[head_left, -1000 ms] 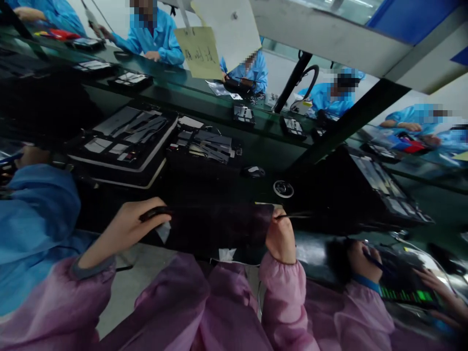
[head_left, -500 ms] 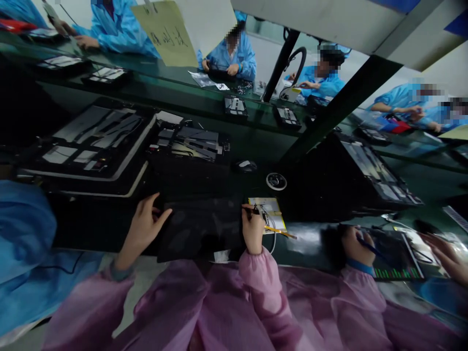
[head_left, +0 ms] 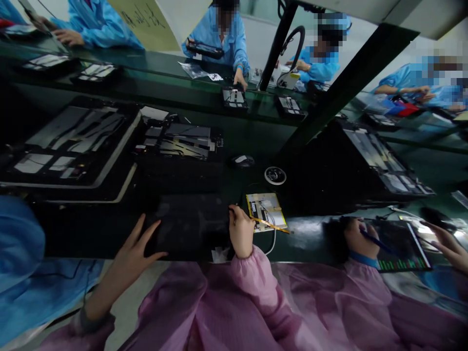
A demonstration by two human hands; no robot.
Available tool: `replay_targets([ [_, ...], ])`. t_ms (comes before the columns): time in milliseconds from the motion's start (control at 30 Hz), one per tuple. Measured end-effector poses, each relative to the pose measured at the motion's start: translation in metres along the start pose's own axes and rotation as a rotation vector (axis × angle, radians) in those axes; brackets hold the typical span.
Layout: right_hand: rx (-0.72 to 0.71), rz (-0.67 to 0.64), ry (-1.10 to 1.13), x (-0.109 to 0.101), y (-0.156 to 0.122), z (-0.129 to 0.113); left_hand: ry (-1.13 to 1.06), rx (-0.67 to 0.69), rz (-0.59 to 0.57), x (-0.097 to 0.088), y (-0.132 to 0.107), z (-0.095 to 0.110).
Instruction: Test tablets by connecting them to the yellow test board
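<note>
A flat dark screen panel [head_left: 193,224] lies on the bench in front of me. My left hand [head_left: 137,251] is open, fingers spread, by the panel's lower left corner. At the panel's right edge, my right hand [head_left: 241,229] has its fingers curled together; what they pinch, if anything, is hidden. Just right of that hand sits a board with yellow edges [head_left: 265,202], with an orange ribbon cable [head_left: 272,225] across it and a white cable [head_left: 273,241] running down from it. A small pale label or film piece [head_left: 220,254] shows at the panel's lower edge.
Stacks of dark panels stand at the left [head_left: 73,131], at centre left [head_left: 186,141] and at the right [head_left: 376,161]. A computer mouse [head_left: 242,161] and a round white-rimmed fitting [head_left: 275,176] lie behind the board. A co-worker's hand [head_left: 361,239] works at a lit screen on the right.
My right hand has moved left, off the board to the panel's edge. My left hand has come down toward me, fingers spreading. Across the bench, a co-worker has reached out to a unit.
</note>
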State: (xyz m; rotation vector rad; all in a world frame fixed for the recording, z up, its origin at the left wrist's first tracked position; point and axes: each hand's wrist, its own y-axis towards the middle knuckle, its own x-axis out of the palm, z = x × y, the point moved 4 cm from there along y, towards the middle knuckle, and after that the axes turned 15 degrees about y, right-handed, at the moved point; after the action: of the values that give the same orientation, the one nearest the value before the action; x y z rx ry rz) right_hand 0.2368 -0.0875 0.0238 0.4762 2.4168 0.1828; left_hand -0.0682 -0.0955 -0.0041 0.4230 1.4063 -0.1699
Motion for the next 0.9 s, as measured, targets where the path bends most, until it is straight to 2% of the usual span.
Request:
replay_targets([
  [100,0.026,0.006,0.047,-0.001,-0.003,-0.001,0.024,0.017,-0.038,0.000,-0.003,-0.010],
  [200,0.111,0.024,0.221,-0.011,-0.004,0.010,0.035,0.039,-0.051,-0.021,0.011,0.001],
  [267,0.190,0.035,0.353,-0.020,-0.003,0.020,-0.004,0.103,-0.009,-0.042,0.039,0.029],
  [333,0.250,0.049,0.448,-0.028,-0.001,0.030,-0.110,0.183,0.033,-0.056,0.078,0.072],
  [367,0.267,0.053,0.479,-0.031,0.000,0.033,-0.160,0.266,0.046,-0.059,0.098,0.097],
  [467,0.288,0.048,0.522,-0.035,0.005,0.035,-0.155,0.523,-0.016,-0.044,0.147,0.165],
  [533,0.282,0.050,0.488,-0.038,0.005,0.034,-0.085,0.656,-0.120,-0.024,0.161,0.194],
  [633,0.263,0.049,0.436,-0.047,-0.002,0.034,0.001,0.711,-0.155,-0.005,0.161,0.208],
  [733,0.253,0.050,0.418,-0.062,-0.018,0.041,0.045,0.734,-0.112,-0.001,0.153,0.210],
  [900,0.141,0.064,0.183,-0.089,-0.043,0.053,0.036,0.817,-0.140,0.003,0.154,0.229],
])
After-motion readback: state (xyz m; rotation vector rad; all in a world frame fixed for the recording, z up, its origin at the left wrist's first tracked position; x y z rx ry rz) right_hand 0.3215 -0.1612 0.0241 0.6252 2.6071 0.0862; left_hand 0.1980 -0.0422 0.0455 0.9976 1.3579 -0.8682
